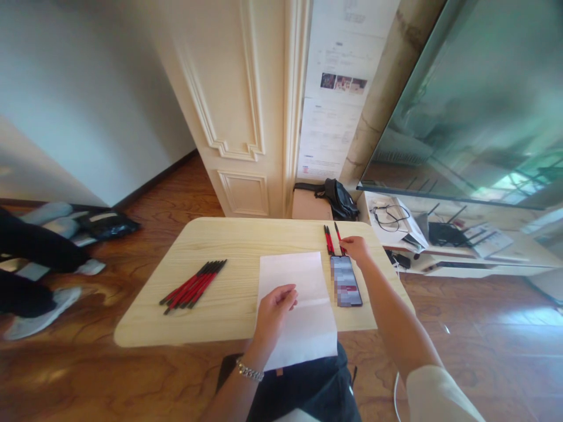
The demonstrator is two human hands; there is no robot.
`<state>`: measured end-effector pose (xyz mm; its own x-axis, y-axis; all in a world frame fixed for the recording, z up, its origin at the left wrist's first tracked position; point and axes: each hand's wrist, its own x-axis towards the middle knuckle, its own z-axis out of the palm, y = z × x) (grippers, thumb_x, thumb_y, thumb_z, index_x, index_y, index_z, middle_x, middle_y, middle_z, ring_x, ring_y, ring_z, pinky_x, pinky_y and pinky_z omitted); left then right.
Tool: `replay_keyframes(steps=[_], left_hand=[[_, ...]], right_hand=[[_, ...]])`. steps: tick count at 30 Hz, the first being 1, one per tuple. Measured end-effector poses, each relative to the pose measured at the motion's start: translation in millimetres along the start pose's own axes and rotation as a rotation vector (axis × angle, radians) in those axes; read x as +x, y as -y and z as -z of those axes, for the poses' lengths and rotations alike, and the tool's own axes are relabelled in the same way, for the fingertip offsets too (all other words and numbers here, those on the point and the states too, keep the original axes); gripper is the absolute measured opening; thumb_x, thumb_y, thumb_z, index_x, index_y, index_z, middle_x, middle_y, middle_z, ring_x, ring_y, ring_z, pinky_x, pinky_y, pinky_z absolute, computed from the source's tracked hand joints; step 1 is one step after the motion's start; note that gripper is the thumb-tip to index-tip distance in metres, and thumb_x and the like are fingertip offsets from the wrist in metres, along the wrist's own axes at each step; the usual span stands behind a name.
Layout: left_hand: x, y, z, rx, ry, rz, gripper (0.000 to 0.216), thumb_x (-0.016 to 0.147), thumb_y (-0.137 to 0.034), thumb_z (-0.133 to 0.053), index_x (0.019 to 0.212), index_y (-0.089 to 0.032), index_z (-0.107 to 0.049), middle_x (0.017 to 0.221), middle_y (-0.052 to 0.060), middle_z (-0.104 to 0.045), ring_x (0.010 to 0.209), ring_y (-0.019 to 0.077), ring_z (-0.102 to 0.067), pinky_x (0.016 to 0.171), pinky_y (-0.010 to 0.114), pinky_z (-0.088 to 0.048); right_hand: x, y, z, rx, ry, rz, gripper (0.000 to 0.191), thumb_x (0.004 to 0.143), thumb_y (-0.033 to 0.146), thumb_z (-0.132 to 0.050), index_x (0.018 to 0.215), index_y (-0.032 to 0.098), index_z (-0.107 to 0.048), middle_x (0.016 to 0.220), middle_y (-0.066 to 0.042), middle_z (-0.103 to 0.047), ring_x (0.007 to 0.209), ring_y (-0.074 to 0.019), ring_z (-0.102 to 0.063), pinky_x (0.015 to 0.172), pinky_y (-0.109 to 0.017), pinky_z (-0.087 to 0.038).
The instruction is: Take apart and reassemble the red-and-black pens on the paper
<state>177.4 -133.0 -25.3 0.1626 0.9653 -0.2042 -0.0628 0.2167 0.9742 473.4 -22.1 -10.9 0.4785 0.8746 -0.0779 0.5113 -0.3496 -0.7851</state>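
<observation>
My left hand (pixel 275 308) rests with curled fingers on a white sheet of paper (pixel 299 305) that lies on a small light wooden table (pixel 220 234) and hangs over its near edge. My right hand (pixel 355 247) reaches to the far right of the table, its fingers pinched on a red-and-black pencil (pixel 338 234). Two more such pencils (pixel 328 239) lie just to its left. A phone (pixel 346 280) with its screen lit lies right of the paper, below that hand. A bundle of several red-and-black pencils (pixel 193 284) lies on the table's left part.
Another person's legs and grey shoes (pixel 39 281) are on the wooden floor at the left. A cream panelled door (pixel 237 117) and a black bag (pixel 338 199) stand behind the table. A low shelf with cables and a router (pixel 444 234) is at the right.
</observation>
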Motion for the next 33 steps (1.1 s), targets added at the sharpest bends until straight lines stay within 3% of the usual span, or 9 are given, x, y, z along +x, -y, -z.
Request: replay_keyframes(steps=[8,16,25,29,33], left_hand=[[2,7,18,0.087,-0.02,-0.028,0.036,0.077,-0.042,-0.065,0.101,-0.016,-0.067,0.075,0.004,-0.069,0.071,0.0159,-0.062,0.065,0.026,-0.049],[2,5,23,0.086,-0.032,-0.013,0.035,0.073,-0.042,-0.067,0.097,-0.017,-0.069,0.073,0.004,-0.069,0.069,0.016,-0.062,0.064,0.026,-0.048],[-2,6,32,0.11,-0.054,-0.051,0.033,0.076,-0.041,-0.064,0.098,-0.016,-0.067,0.078,0.005,-0.07,0.073,0.0175,-0.063,0.066,0.027,-0.049],[-3,5,47,0.24,-0.122,-0.131,0.031,0.079,-0.041,-0.061,0.098,-0.017,-0.067,0.081,0.005,-0.07,0.073,0.0185,-0.064,0.067,0.028,-0.049],[-3,0,79,0.521,-0.268,-0.226,0.028,0.082,-0.041,-0.057,0.098,-0.02,-0.068,0.085,0.005,-0.071,0.075,0.0193,-0.064,0.07,0.03,-0.048]], right_hand=[[36,-12,-15,-0.279,0.023,-0.034,0.021,0.062,0.028,-0.069,0.076,0.013,-0.076,0.072,-0.012,-0.071,0.076,-0.023,-0.065,0.062,-0.025,-0.041],[32,-12,-20,-0.383,0.076,-0.004,0.03,0.067,0.043,-0.068,0.078,0.016,-0.076,0.07,-0.011,-0.071,0.071,-0.0208,-0.064,0.059,-0.025,-0.038],[24,-8,-22,-0.408,0.081,0.028,0.028,0.071,0.044,-0.066,0.082,0.02,-0.076,0.073,-0.007,-0.072,0.07,-0.019,-0.064,0.057,-0.024,-0.037],[18,-2,-21,-0.428,0.081,0.043,0.027,0.073,0.043,-0.064,0.078,0.02,-0.076,0.071,-0.008,-0.072,0.072,-0.0205,-0.064,0.058,-0.025,-0.036],[8,4,-20,-0.445,0.077,0.075,0.037,0.077,0.046,-0.056,0.08,0.015,-0.076,0.075,-0.013,-0.071,0.075,-0.0247,-0.064,0.059,-0.028,-0.036]])
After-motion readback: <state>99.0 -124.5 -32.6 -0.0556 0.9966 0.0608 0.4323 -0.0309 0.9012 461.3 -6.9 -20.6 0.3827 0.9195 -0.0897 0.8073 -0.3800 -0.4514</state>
